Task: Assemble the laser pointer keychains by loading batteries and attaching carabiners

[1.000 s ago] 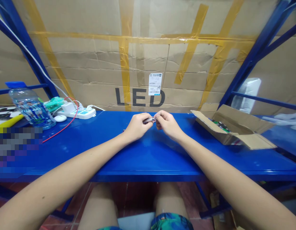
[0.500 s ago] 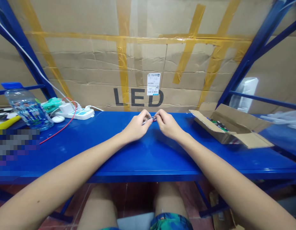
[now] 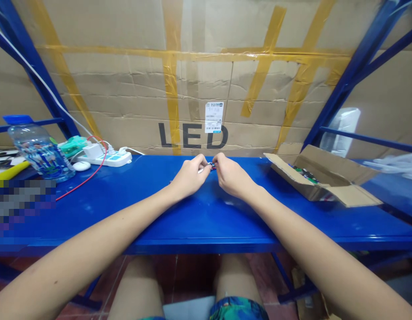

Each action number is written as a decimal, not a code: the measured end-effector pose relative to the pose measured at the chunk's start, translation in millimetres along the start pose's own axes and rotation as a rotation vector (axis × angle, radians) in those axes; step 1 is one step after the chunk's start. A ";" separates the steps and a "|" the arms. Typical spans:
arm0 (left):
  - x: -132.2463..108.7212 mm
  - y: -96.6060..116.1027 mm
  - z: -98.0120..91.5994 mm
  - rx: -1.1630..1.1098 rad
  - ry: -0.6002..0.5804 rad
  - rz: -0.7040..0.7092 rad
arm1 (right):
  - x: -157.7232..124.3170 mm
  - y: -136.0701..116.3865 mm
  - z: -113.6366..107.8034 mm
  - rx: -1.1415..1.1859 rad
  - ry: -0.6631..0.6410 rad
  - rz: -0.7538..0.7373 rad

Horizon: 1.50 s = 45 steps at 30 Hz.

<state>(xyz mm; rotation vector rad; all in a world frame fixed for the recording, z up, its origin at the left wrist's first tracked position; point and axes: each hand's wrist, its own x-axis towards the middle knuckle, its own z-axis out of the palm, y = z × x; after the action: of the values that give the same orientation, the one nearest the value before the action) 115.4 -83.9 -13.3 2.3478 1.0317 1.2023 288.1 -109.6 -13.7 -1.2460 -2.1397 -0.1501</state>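
Over the middle of the blue table (image 3: 196,222), my two hands meet at a small item (image 3: 211,166) with shiny, white and reddish parts; its kind is too small to make out. My left hand (image 3: 192,175) pinches it from the left between thumb and fingers. From the right, the curled fingers of my right hand (image 3: 228,174) close at its other side. Most of the item is hidden by the fingertips. A small dark thing lies on the table by my left wrist, mostly covered.
An open cardboard box (image 3: 321,178) with small green and dark pieces stands at the right. On the left are a water bottle (image 3: 42,149), a white power strip (image 3: 109,158), a red cable (image 3: 101,166) and a yellow-handled thing (image 3: 11,173). A large taped carton (image 3: 132,98) rises behind.
The right hand's fingers have turned slightly and shifted a little left at the small item. My left hand keeps its pinch almost in the same place.
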 end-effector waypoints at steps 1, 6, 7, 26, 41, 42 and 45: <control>1.1 -1.5 -0.3 0.005 -0.001 -0.004 | 0.4 2.0 0.8 0.037 0.010 0.006; 8.8 -13.4 -7.1 -0.186 -0.102 -0.036 | 5.1 23.2 4.2 0.444 0.126 0.162; 10.1 -15.7 -9.1 -0.226 -0.114 -0.044 | 6.2 27.7 4.0 0.539 0.134 0.201; 10.7 -21.3 -15.2 -0.251 -0.102 -0.026 | 6.6 37.3 -2.2 0.636 0.027 0.234; 9.7 -15.2 -8.3 -0.361 -0.048 -0.007 | 3.0 11.9 -5.2 0.773 -0.273 0.148; 11.2 -15.1 -9.3 -0.417 -0.025 -0.030 | 3.2 12.6 -6.7 0.774 -0.268 0.158; 15.5 -12.4 -15.0 -0.666 -0.003 -0.151 | 3.5 13.3 -10.0 0.769 -0.249 0.188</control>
<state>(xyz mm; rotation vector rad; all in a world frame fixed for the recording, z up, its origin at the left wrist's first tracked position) 103.7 -64.9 -2.3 1.7232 0.6511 1.2403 302.5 -103.8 -6.7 -1.0081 -1.9499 0.8659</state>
